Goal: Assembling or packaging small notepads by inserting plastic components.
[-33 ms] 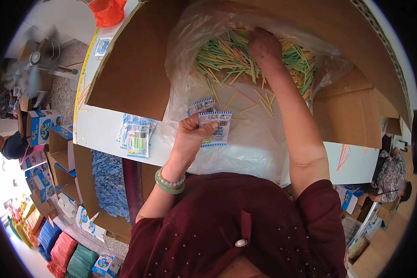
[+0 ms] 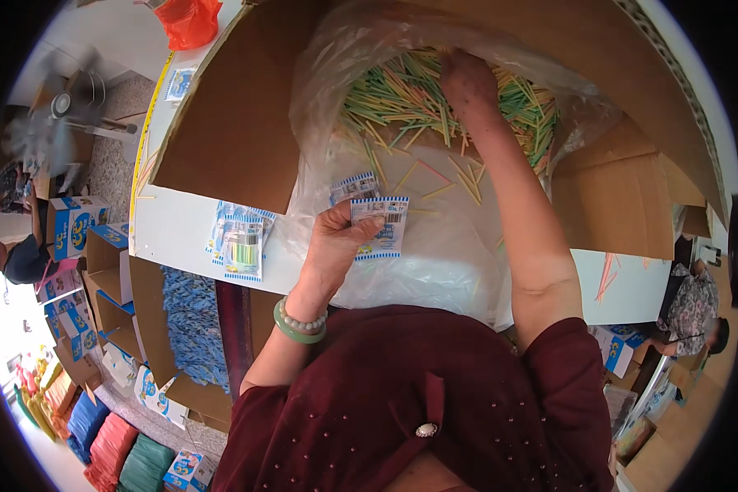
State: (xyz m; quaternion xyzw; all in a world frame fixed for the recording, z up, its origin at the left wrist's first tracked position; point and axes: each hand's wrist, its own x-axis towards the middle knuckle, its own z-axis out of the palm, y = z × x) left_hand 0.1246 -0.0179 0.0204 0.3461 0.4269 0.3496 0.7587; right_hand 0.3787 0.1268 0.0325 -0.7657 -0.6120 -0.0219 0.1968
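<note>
My left hand [image 2: 334, 242] is closed, thumb on top, around a small blue-and-white printed packet [image 2: 384, 228]. Another such packet [image 2: 354, 188] lies just beyond it, on the clear plastic liner. Farther off, my right hand [image 2: 470, 84] reaches into a heap of thin coloured sticks [image 2: 402, 90], yellow, green and pink. Its back faces me and its fingertips are hidden, so a grip on any stick cannot be made out. A few loose sticks [image 2: 436, 170] lie between the hands. Left of my left hand, overlapping packets [image 2: 243, 250] rest on the white table; one shows green sticks inside.
A large cardboard box [image 2: 230, 115], its flaps spread, surrounds the plastic liner [image 2: 324, 107]. Below the table's left edge stands a carton full of blue packets [image 2: 193, 328]. A red plastic bag [image 2: 189, 20] sits at the far left. Other people work at both sides.
</note>
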